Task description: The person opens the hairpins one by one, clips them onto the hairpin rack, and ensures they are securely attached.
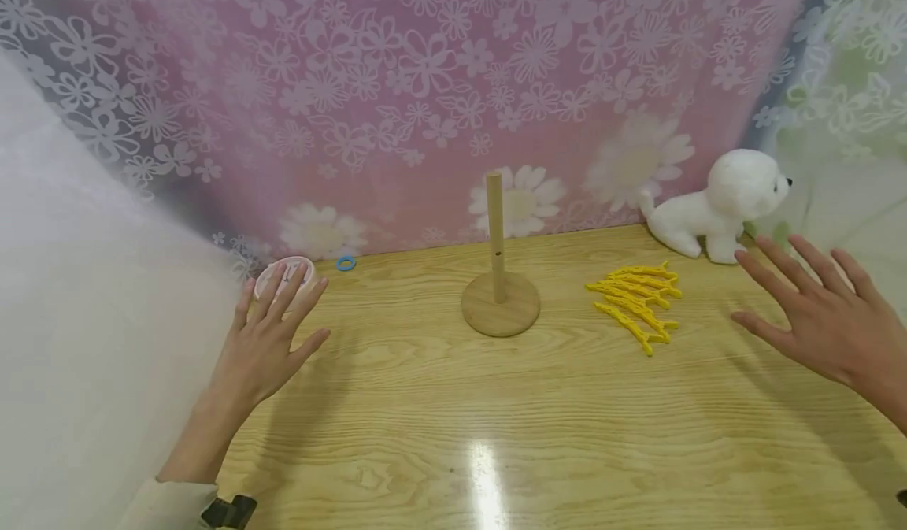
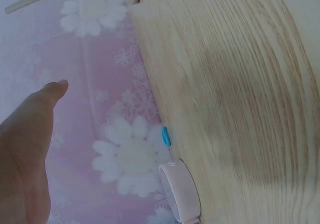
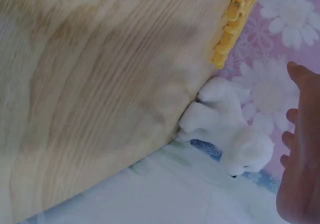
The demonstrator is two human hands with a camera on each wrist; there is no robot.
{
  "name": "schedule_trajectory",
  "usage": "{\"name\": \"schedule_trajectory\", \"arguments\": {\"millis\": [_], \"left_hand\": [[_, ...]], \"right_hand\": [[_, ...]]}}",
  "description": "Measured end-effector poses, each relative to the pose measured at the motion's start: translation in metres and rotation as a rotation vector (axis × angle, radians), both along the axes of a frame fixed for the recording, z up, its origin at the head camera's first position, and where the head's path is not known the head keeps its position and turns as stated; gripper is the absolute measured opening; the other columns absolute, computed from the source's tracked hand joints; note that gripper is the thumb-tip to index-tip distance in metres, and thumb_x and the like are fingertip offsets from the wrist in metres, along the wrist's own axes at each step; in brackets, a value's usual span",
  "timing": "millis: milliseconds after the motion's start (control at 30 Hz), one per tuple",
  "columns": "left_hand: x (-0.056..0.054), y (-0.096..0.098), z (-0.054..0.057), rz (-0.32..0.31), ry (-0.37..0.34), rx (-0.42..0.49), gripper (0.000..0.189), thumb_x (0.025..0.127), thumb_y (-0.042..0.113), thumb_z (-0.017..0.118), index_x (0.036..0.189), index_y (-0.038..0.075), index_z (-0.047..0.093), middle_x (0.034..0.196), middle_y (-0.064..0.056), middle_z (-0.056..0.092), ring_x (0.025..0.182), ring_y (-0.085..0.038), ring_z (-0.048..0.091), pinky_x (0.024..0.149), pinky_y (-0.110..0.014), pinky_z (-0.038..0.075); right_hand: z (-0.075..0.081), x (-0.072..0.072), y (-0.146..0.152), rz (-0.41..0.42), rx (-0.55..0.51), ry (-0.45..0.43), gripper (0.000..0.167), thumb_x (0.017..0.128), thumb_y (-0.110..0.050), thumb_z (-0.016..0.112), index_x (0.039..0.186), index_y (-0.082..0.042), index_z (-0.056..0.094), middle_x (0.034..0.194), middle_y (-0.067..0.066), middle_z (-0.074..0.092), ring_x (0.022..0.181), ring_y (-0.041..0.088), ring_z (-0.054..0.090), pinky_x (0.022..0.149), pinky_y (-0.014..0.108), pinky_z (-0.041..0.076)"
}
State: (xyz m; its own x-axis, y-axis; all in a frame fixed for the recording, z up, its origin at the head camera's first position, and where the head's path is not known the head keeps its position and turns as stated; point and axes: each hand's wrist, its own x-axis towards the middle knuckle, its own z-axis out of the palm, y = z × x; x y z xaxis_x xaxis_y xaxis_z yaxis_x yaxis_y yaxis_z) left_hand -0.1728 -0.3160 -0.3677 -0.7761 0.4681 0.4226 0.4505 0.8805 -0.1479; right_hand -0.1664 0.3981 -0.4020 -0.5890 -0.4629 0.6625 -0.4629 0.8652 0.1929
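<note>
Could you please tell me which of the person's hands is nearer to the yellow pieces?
The right. The right hand is spread open to the right of the yellow pieces, not touching them; the left hand is well to their left, beyond the wooden stand.

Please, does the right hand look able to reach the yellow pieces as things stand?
Probably yes. The right hand is spread and holds nothing, and the head view shows only bare table between it and the yellow pieces. The white toy dog stands farther back, off that path.
</note>
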Motion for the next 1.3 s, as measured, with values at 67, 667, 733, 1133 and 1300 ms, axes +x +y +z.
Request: {"name": "schedule_trajectory", "arguments": {"millis": [67, 667, 733, 1133, 1300], "left_hand": [[0.0, 0.001, -0.001, 0.002, -0.013, 0.003, 0.071, 0.105, 0.057, 0.047, 0.164, 0.021, 0.035, 0.173, -0.008, 0.022, 0.161, -0.029, 0.008, 0.129, -0.057, -0.001], [-0.023, 0.032, -0.03, -0.022, -0.362, 0.335, 0.073, 0.105, 0.049, 0.057, 0.167, 0.025, 0.026, 0.174, -0.004, 0.016, 0.161, -0.034, 0.008, 0.124, -0.067, 0.007], [-0.03, 0.041, -0.037, -0.031, -0.399, 0.348, 0.073, 0.105, 0.049, 0.058, 0.167, 0.024, 0.028, 0.174, -0.005, 0.019, 0.161, -0.034, 0.009, 0.124, -0.068, 0.008], [-0.067, 0.099, -0.074, -0.113, -0.602, 0.514, 0.078, 0.102, 0.044, 0.066, 0.166, 0.02, 0.029, 0.171, -0.013, 0.024, 0.157, -0.042, 0.018, 0.12, -0.074, 0.014], [-0.082, 0.118, -0.081, -0.123, -0.663, 0.565, 0.079, 0.102, 0.047, 0.065, 0.167, 0.022, 0.026, 0.173, -0.008, 0.02, 0.158, -0.039, 0.018, 0.122, -0.072, 0.015]], "right_hand": [[-0.003, 0.003, 0.005, -0.086, -0.006, -0.109, 0.088, 0.099, -0.081, 0.024, 0.166, -0.025, 0.03, 0.173, 0.004, 0.021, 0.159, 0.035, 0.011, 0.126, 0.06, 0.007], [-0.029, 0.03, -0.034, -0.038, -0.702, -1.144, 0.073, 0.113, -0.034, 0.046, 0.169, -0.01, 0.005, 0.167, 0.032, 0.014, 0.138, 0.049, 0.037, 0.091, 0.071, 0.044], [-0.032, 0.032, -0.043, -0.015, -0.737, -1.146, 0.068, 0.113, -0.031, 0.048, 0.167, -0.006, 0.015, 0.165, 0.028, 0.023, 0.134, 0.026, 0.044, 0.093, 0.061, 0.048], [-0.043, 0.025, -0.079, -0.014, -0.84, -1.15, 0.069, 0.107, -0.031, 0.062, 0.16, 0.001, 0.033, 0.16, 0.03, 0.037, 0.104, -0.015, 0.054, 0.081, 0.017, 0.053], [-0.049, 0.021, -0.087, -0.021, -0.857, -1.156, 0.067, 0.105, -0.028, 0.065, 0.159, 0.0, 0.037, 0.158, 0.029, 0.041, 0.101, -0.011, 0.06, 0.081, 0.021, 0.055]]}}
